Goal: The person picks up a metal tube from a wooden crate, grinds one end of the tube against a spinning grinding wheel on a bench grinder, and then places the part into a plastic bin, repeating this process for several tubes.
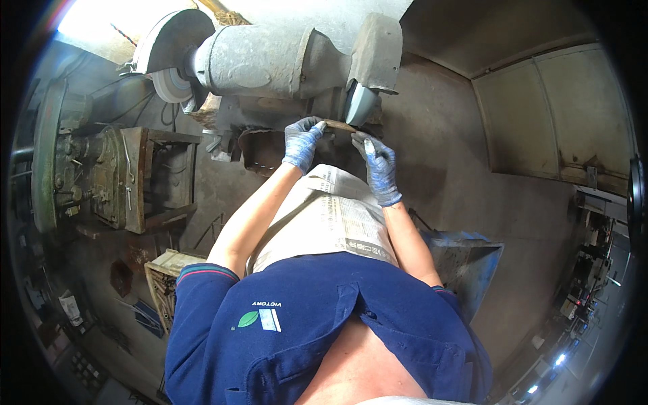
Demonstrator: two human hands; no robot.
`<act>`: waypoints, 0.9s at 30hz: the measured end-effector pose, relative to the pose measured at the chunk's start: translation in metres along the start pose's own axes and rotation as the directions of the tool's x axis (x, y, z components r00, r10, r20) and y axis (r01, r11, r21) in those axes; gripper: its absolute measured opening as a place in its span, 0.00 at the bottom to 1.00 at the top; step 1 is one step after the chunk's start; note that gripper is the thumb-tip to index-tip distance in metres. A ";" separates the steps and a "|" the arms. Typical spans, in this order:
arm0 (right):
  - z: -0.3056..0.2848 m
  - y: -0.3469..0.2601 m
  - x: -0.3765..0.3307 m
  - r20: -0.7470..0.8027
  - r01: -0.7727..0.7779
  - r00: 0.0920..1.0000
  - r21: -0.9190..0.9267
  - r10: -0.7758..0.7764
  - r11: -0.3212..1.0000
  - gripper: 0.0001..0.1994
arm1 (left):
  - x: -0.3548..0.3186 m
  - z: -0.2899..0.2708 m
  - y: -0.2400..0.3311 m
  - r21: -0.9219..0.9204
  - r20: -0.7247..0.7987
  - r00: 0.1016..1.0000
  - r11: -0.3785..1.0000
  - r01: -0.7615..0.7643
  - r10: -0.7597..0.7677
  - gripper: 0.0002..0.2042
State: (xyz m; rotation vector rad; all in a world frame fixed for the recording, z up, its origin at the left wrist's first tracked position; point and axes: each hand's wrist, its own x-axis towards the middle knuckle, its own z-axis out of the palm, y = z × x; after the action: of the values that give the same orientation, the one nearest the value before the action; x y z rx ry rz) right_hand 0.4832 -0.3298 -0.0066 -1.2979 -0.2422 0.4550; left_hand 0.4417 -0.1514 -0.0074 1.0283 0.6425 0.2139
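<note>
A short, narrow brownish strip (339, 125), perhaps metal, spans the gap between my two gloved hands. My left hand (303, 144), in a blue and grey work glove, pinches its left end. The fingers of my right hand (379, 167), gloved the same way, close at its right end. Just above that end is the grey grinding wheel (362, 104) on the right side of a bench grinder (260, 62). The strip's right part lies at the wheel's lower edge; whether they touch I cannot tell. A metal guard (376, 50) covers the wheel's upper part.
On the grinder's left side is a second, pale wheel (172, 86) under a round guard (177, 37). A rusty open tray (260, 154) sits below the grinder. Heavy machinery (104, 175) stands at left. A blue-edged metal bin (466, 260) is at my right, a crate (169, 263) at my left.
</note>
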 end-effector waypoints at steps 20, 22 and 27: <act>0.004 0.014 0.008 -0.018 -0.076 0.997 0.191 0.081 0.979 0.20 | 0.018 -0.014 -0.011 0.060 0.031 0.999 0.998 0.026 -0.028 0.04; 0.010 0.012 0.006 -0.003 -0.085 0.996 0.213 0.088 0.973 0.19 | 0.018 -0.020 -0.011 0.142 0.017 0.999 0.989 -0.046 0.044 0.04; 0.009 0.002 -0.030 0.050 0.256 0.967 -0.139 -0.251 0.957 0.15 | -0.022 -0.032 -0.011 0.043 0.129 0.987 0.994 -0.105 0.099 0.06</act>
State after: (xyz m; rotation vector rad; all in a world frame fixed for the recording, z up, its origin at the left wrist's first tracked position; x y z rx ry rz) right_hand 0.4521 -0.3352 -0.0039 -1.3799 -0.4700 0.2422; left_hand 0.4042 -0.1440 -0.0191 1.1148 0.4830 0.2211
